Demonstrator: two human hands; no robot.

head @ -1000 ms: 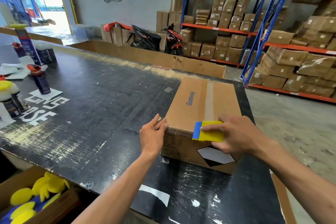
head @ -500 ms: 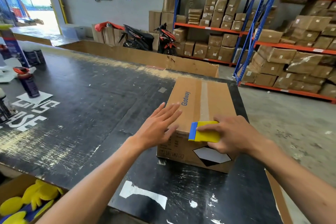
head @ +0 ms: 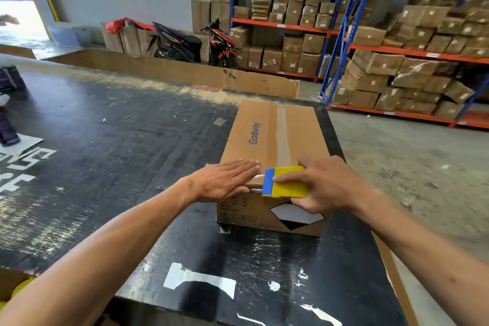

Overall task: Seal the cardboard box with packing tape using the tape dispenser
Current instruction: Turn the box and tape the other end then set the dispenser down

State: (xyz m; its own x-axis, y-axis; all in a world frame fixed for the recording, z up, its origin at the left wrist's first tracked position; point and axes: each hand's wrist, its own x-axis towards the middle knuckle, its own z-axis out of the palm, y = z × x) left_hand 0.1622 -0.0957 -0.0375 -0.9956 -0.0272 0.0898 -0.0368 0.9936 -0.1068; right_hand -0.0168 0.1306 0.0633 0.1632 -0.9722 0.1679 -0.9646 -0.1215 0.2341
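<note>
The right hand (head: 325, 185) is closed around a yellow and blue tape dispenser (head: 285, 182). It holds the dispenser at the near top edge of the cardboard box (head: 275, 140), with the blue end pointing left. A bit of shiny tape seems to show just by the blue end, but it is hard to be sure. The left hand (head: 225, 181) is open and flat, with the fingers together. It lies on the near left part of the box top, with its fingertips close beside the dispenser. I think it presses down so the box does not slide while the tape goes on. The box has the word "Glodway" in blue on top. A strip of clear tape (head: 282, 135) already runs down the middle of the lid, from the far end toward the hands. So the lid looks shut, and the work now seems to be at the near edge, where the tape must fold down over the side. The box sits near the right end of a big black worktable (head: 111, 145) with scratches and white marks. Behind the table are blue and orange shelves (head: 341, 24) full of brown boxes, and two motorbikes (head: 195, 42) stand by the wall.
</note>
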